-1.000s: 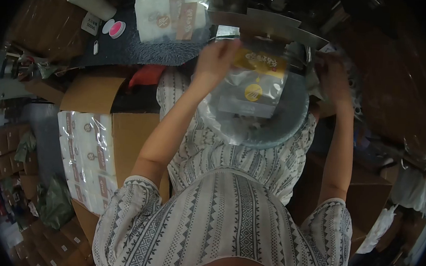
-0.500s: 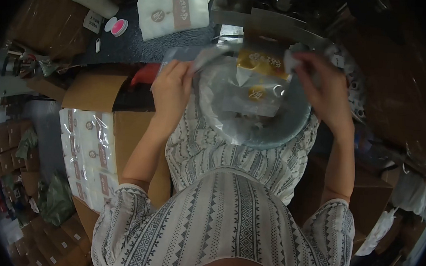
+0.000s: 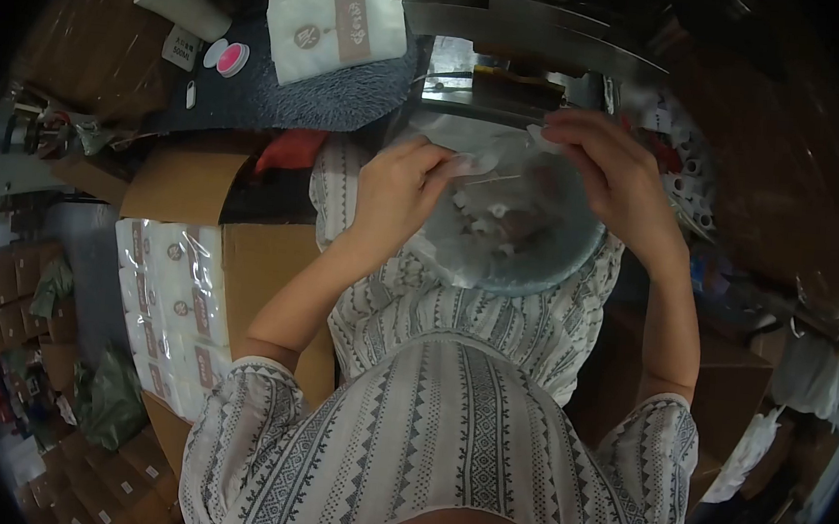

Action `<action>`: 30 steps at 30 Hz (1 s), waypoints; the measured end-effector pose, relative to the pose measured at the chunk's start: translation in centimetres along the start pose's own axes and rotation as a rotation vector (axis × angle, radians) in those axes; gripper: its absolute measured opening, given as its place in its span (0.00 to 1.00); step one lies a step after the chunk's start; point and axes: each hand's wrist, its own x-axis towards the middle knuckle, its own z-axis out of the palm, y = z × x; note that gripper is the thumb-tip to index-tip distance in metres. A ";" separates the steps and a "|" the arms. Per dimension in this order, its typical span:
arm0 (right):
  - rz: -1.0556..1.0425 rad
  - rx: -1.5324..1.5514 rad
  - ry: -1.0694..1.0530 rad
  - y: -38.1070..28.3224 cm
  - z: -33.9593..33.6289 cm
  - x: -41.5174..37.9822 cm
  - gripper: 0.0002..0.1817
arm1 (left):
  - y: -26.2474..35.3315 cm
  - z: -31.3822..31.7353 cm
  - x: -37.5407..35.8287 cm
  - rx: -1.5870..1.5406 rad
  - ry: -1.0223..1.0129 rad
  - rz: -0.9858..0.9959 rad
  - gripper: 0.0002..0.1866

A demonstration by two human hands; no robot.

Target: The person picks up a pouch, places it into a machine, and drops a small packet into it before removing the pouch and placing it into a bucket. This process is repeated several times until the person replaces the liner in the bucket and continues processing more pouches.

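A round basin [image 3: 583, 250] rests on the lap, with clear plastic and small pale scraps inside. My left hand [image 3: 401, 187] is at its upper left, thumb and finger pinched on a crumpled piece of clear plastic film [image 3: 473, 164]. Over the basin's upper right, my right hand [image 3: 616, 169] pinches a small whitish piece [image 3: 544, 139] between its fingertips. A thin yellowish strip lies between the two hands. Beyond them, a yellow edge [image 3: 522, 81] shows by the metal machine.
A white printed pack [image 3: 338, 24] lies on a dark furry mat [image 3: 339, 93], near a white cup [image 3: 184, 2] and a pink round tin [image 3: 231, 59]. An open carton [image 3: 265, 279] with wrapped packs is at left; white rolls [image 3: 692, 185] stand at right.
My left hand has moved right, over the basin. The clear bag with the yellow printed band no longer hangs between my hands. My right hand has shifted slightly left.
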 end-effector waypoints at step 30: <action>0.368 -0.018 0.018 1.9 -1.0 -1.8 0.15 | -0.9 4.5 5.6 -0.937 -0.238 -0.747 0.16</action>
